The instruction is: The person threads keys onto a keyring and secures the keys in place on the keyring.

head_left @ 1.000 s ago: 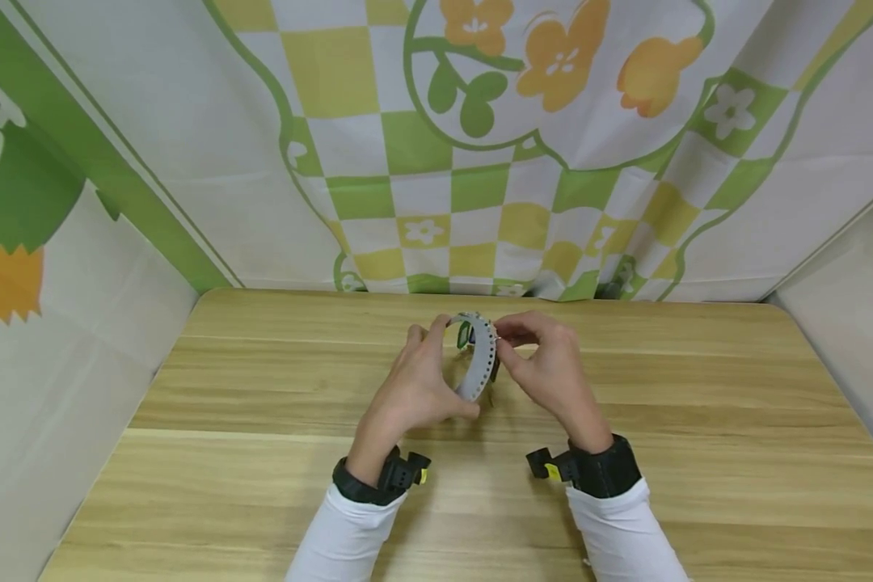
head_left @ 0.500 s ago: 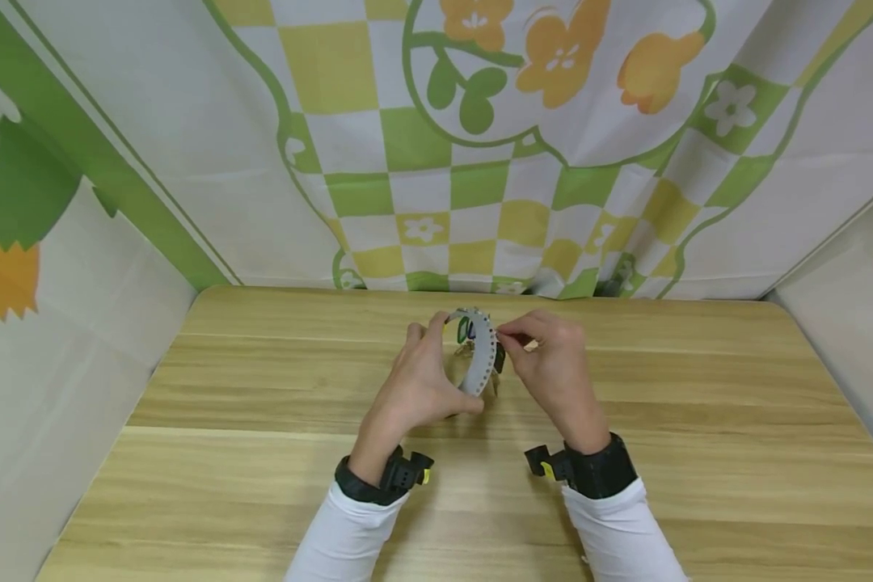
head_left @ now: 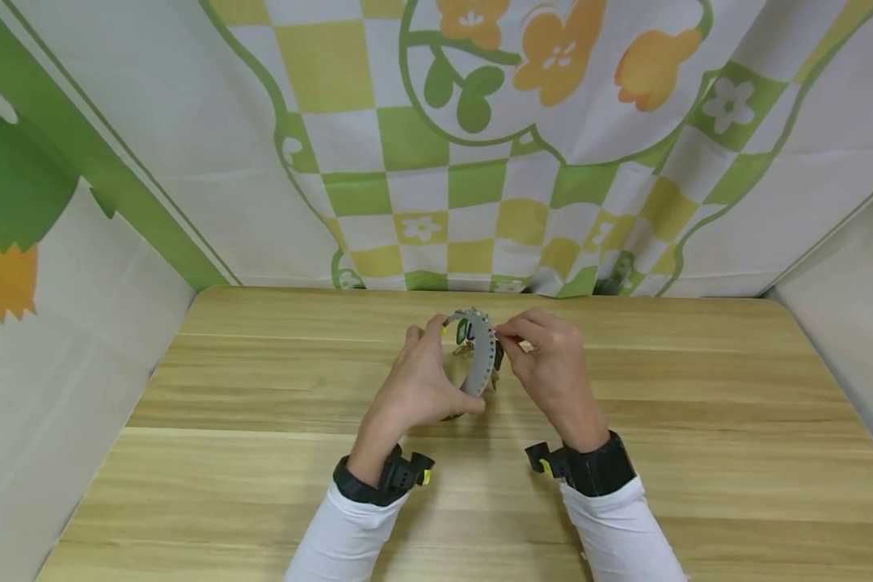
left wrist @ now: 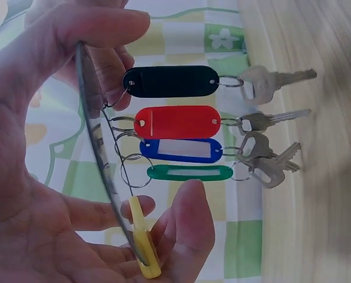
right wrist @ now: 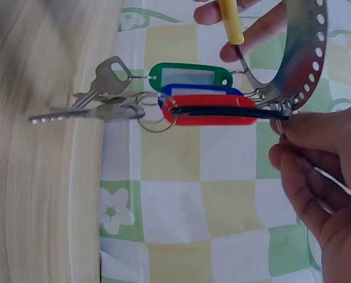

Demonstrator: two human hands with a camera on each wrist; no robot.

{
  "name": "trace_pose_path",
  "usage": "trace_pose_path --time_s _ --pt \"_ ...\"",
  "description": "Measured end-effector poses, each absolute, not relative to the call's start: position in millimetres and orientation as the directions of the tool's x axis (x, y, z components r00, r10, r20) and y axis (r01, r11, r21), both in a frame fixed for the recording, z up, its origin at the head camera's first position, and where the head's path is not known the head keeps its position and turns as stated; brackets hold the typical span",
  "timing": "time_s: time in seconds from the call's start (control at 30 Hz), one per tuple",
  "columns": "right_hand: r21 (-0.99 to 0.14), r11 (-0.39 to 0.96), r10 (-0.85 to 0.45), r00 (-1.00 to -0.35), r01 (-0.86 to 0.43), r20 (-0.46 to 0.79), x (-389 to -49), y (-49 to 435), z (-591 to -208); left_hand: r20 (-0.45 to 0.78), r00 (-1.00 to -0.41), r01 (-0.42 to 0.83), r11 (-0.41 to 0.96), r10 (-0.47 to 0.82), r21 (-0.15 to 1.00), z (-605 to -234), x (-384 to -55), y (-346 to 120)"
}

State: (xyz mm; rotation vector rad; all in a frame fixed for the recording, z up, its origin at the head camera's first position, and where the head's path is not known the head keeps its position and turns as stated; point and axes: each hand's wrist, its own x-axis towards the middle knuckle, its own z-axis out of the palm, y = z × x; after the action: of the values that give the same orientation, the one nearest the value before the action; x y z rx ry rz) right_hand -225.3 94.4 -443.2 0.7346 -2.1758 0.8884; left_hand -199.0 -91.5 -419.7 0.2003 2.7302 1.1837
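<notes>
My left hand (head_left: pixel 416 384) grips a large flat metal key ring (head_left: pixel 483 356) with a row of holes, thumb at one edge and fingers at the other. At the ring's other side, the thumb and forefinger of my right hand (head_left: pixel 551 368) pinch the small split ring of a black key tag (left wrist: pixel 171 81). A red key tag (left wrist: pixel 178 122), a blue key tag (left wrist: pixel 151 147) and a green key tag (left wrist: pixel 190 173) hang beside it, each with a metal key. A yellow piece (left wrist: pixel 143 247) sits on the ring near my left fingers.
Below the hands lies a wood-grain table (head_left: pixel 262 485). Its back edge meets a curtain (head_left: pixel 473 186) with green and yellow checks and flowers. Pale cloth panels stand at the left and right sides.
The black tag has swung a little under my right fingers. Both hands keep almost the same place, with only small shifts of the metal ring and the right fingers.
</notes>
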Motion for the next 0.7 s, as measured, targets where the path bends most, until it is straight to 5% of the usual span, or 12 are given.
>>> trace_pose_path --time_s 0.4,0.7 --pt "-0.34 0.594 -0.226 -0.557 -0.729 0.799 -227.5 93.1 -450.6 -0.124 -0.975 0.032 0.669 0.185 0.743 -416.1 -198.1 -92.7" --pt "-0.614 0.574 -0.045 -0.77 -0.542 0.637 -226.2 85.0 -450.7 -0.092 -0.988 0.012 0.662 0.122 0.75 -420.1 -198.8 -89.7"
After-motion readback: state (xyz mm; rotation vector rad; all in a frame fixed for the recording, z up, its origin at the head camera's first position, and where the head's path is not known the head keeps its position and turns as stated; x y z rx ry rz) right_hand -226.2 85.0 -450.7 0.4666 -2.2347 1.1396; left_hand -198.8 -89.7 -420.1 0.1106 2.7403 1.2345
